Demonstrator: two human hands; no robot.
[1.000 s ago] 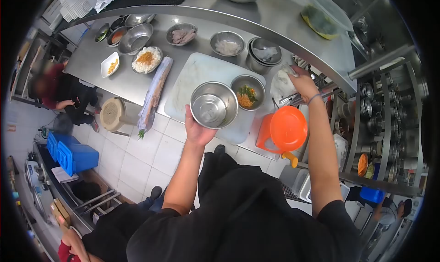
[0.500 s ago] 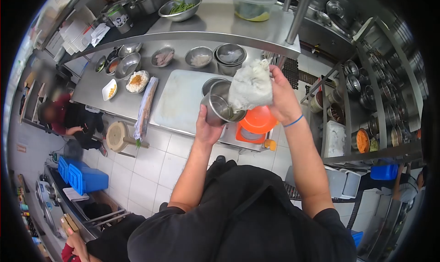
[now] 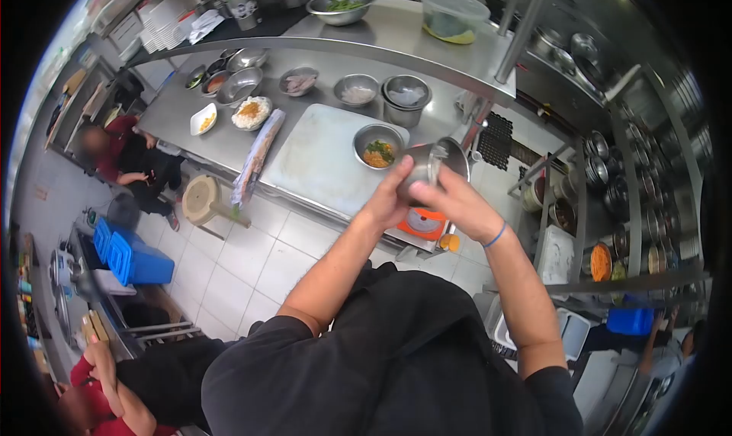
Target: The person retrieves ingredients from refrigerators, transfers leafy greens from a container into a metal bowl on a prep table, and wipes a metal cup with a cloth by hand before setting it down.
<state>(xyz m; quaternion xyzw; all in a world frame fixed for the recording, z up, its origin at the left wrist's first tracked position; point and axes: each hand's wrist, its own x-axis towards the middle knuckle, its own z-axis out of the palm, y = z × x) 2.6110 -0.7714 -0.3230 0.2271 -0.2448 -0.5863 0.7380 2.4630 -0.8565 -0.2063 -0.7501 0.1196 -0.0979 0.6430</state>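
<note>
Both my hands are at a steel container [image 3: 414, 175], held tilted over the counter's near right corner and blurred by motion. My left hand [image 3: 386, 198] grips its left side. My right hand [image 3: 463, 206] closes on its right side, with the thumb across the front; whatever lies under those fingers is hidden. Just behind it shows part of a steel bowl [image 3: 455, 158]. Left of the container, a steel bowl [image 3: 379, 137] with chopped greens and an orange-brown ingredient rests on the white cutting board [image 3: 316, 154]. An orange scale [image 3: 422, 224] sits below my hands.
A wrapped long bundle [image 3: 258, 158] lies left of the board. Bowls of ingredients, including a white bowl [image 3: 250, 113], line the counter. An overhead shelf [image 3: 381, 40] crosses above. A stool [image 3: 202, 200] and a seated person [image 3: 126, 158] are at left; racks [image 3: 610, 169] stand right.
The white crumpled bundle has left my right hand and is out of sight. That hand has moved onto the steel container. The bowl of greens on the board is now uncovered to view.
</note>
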